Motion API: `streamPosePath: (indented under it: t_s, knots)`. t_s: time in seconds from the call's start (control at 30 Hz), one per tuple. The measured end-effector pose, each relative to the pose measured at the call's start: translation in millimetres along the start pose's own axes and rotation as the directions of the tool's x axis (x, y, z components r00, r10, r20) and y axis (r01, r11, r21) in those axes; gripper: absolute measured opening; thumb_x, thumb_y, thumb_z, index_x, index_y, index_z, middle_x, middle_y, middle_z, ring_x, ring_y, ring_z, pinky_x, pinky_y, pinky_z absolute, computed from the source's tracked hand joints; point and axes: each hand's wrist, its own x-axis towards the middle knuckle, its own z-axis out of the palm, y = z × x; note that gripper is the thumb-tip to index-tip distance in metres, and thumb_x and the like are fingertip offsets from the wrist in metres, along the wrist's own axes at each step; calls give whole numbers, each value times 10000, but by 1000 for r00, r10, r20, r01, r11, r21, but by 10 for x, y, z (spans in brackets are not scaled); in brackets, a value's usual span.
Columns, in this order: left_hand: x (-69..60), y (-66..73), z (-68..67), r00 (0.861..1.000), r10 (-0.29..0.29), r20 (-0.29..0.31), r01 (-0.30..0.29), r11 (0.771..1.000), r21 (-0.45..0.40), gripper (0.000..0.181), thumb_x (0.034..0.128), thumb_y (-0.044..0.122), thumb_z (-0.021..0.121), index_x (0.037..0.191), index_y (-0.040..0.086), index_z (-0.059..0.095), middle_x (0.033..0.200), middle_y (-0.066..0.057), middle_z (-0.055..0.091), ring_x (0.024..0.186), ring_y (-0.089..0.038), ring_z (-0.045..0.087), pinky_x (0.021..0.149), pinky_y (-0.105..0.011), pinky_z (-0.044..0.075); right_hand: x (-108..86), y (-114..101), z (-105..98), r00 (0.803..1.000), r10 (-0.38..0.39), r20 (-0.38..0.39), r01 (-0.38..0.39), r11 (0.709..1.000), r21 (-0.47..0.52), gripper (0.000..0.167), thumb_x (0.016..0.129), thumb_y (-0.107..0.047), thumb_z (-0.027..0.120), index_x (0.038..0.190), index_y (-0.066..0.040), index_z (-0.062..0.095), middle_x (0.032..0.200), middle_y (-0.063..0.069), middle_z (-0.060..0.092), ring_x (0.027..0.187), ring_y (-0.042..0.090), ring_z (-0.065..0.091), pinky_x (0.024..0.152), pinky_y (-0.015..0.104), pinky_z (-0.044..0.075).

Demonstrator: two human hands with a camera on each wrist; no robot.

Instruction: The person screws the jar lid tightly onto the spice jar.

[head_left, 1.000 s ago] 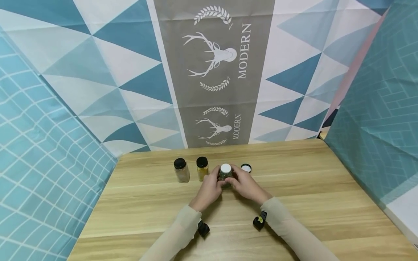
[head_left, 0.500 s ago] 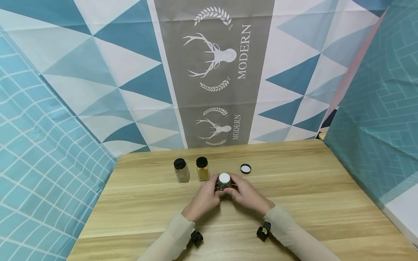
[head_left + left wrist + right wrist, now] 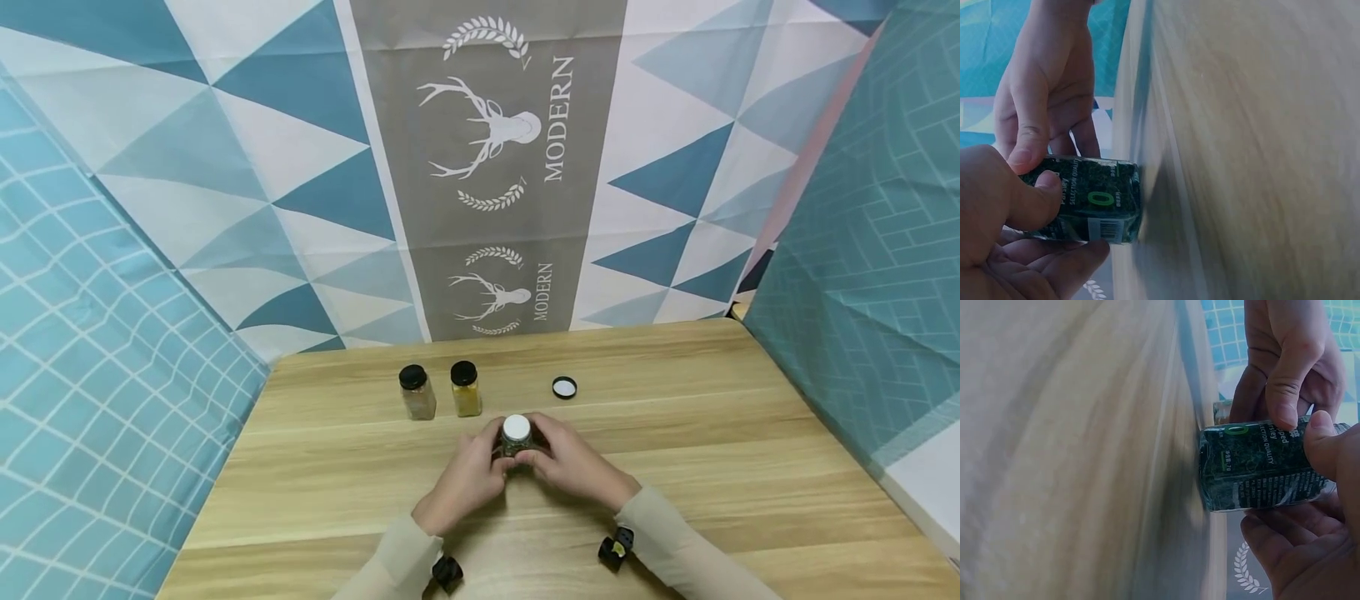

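Both hands hold an upright glass jar of chopped parsley [image 3: 516, 440], near the middle of the table. Its top is white and round, and dark green flakes show behind the printed label in the left wrist view. My left hand [image 3: 465, 482] grips the jar from the left, its thumb on the label [image 3: 1063, 194]. From the right, my right hand [image 3: 581, 464] holds the other side, thumb toward me. The jar's base is close to the tabletop; I cannot tell whether it touches. Beyond the right hand lies a black lid [image 3: 565, 387], white inside facing up.
Two more jars with black lids stand at the back left: one with pinkish-beige contents [image 3: 418, 400], one with yellow contents [image 3: 467, 397]. The wooden table [image 3: 697, 433] reaches a patterned cloth backdrop [image 3: 495, 275], with cloth walls on both sides.
Both hands have drawn the parsley jar toward me, away from the back of the table. The lid and the other two jars have stayed in place.
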Motion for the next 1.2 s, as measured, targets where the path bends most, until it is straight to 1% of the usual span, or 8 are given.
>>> streamPosePath:
  t_s: [0.07,0.17,0.23,0.43,0.57,0.9,1.2]
  knots:
    - [-19,14,14,1000,11,-7,-11,1000,14,518,907,5,733,1391,10,549,1169,-207,739,1016,-217,730,883,-353,649,-20,1,-2,1000,0,3,0,1000,16,528,953,-367,716,1383,-97,571,1296,20,676,1210,165,644,1072,392,559]
    - [-31,30,18,1000,15,-9,-15,1000,16,502,909,-5,727,1379,7,554,1152,-203,743,1028,-220,728,880,-360,649,-40,-3,-7,1000,-5,-4,5,1000,26,531,951,-373,717,1381,-96,572,1290,19,678,1202,165,647,1070,395,560]
    - [-34,37,16,1000,13,-6,-13,1000,13,494,912,-1,730,1374,6,556,1162,-205,740,1051,-233,727,892,-366,646,-46,-4,-6,1000,-6,-6,6,1000,30,539,951,-384,713,1383,-96,571,1295,20,678,1203,168,648,1072,396,559]
    - [-50,37,3,1000,-8,26,8,1000,-7,502,926,35,735,1389,0,544,1235,-215,717,1150,-276,704,964,-387,621,-62,0,3,1000,8,7,-8,999,40,555,953,-407,702,1394,-102,560,1312,26,672,1218,174,647,1083,402,552]
    - [-64,31,-2,999,-14,32,15,1000,-17,510,928,40,739,1396,1,541,1261,-210,709,1176,-281,695,981,-390,612,-67,0,12,1000,3,17,-4,999,44,551,956,-409,695,1397,-108,556,1315,21,671,1225,170,646,1084,393,551]
    - [-80,24,22,1000,7,14,-7,1000,-14,478,921,7,732,1368,-2,560,1205,-191,730,1095,-207,708,902,-346,641,-95,-35,-3,1000,-27,-1,27,999,32,528,944,-385,716,1365,-96,581,1303,31,681,1224,183,653,1081,387,554]
    - [-96,20,48,1000,13,5,-13,1000,-20,478,917,-15,726,1364,-17,557,1206,-216,725,1114,-252,711,919,-350,637,-106,-50,-9,1000,-20,3,20,999,26,524,940,-397,715,1352,-99,588,1293,32,685,1216,185,661,1080,387,555]
